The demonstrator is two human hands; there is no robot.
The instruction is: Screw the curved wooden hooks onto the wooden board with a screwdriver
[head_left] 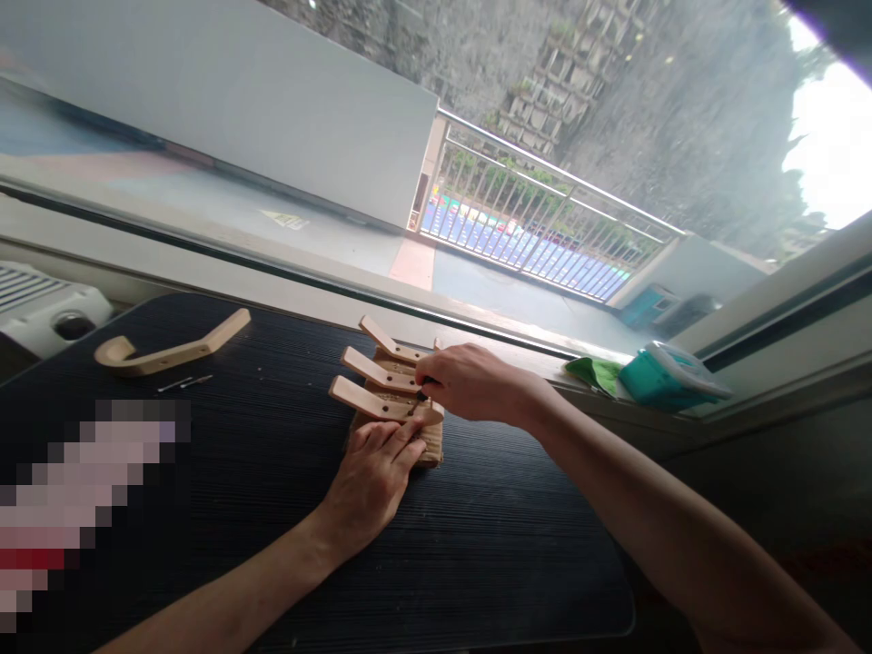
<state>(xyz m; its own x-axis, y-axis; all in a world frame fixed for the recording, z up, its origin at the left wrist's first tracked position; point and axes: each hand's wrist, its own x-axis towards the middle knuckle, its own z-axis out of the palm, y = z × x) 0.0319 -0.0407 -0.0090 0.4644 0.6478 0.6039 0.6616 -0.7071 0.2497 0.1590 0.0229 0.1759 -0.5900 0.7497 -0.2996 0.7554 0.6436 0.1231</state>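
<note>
A wooden rack (381,386) with three flat pegs pointing left lies on the dark table (477,545). My left hand (371,477) rests flat on the near end of the rack, fingers stretched out, pressing it down. My right hand (463,381) hovers over the rack's right part with its fingers pinched round a small dark tool or screw that I cannot make out. A separate curved wooden hook (167,350) lies at the table's far left, with two small screws (185,383) just in front of it.
A window ledge runs behind the table, bearing a teal box (671,374) and a green cloth (594,372) at the right. A white appliance (41,313) stands at the far left. A blurred patch covers the table's left.
</note>
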